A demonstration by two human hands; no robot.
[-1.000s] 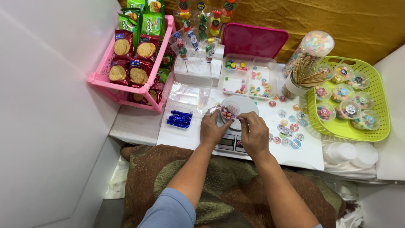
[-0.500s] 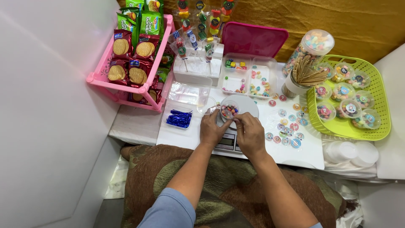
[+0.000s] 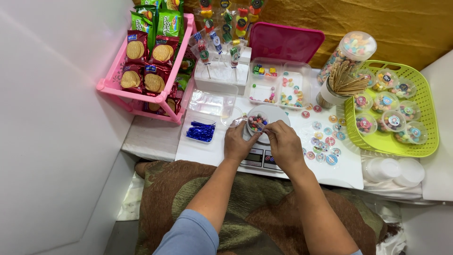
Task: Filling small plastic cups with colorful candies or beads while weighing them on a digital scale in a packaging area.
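Observation:
A small clear plastic cup (image 3: 256, 122) filled with colourful candy beads stands on the round pan of a white kitchen scale (image 3: 264, 156). My left hand (image 3: 239, 142) curls its fingers around the cup's near left side. My right hand (image 3: 283, 143) rests just right of the cup, fingertips pinched together at its rim; whether they hold a bead I cannot tell. A clear lid (image 3: 233, 116) lies just left of the cup. Both forearms reach in from the bottom over a patterned brown cloth.
A divided clear box of candy beads (image 3: 278, 87) sits behind the scale. Round stickers (image 3: 325, 139) are scattered to the right, a green basket (image 3: 422, 141) of filled cups beyond. Blue twist ties (image 3: 200, 131), a pink rack of biscuit packs (image 3: 146, 71), a stick jar (image 3: 337, 87) stand around.
Both hands have shifted slightly on the cup and closed in around it; the cup stays on the scale pan.

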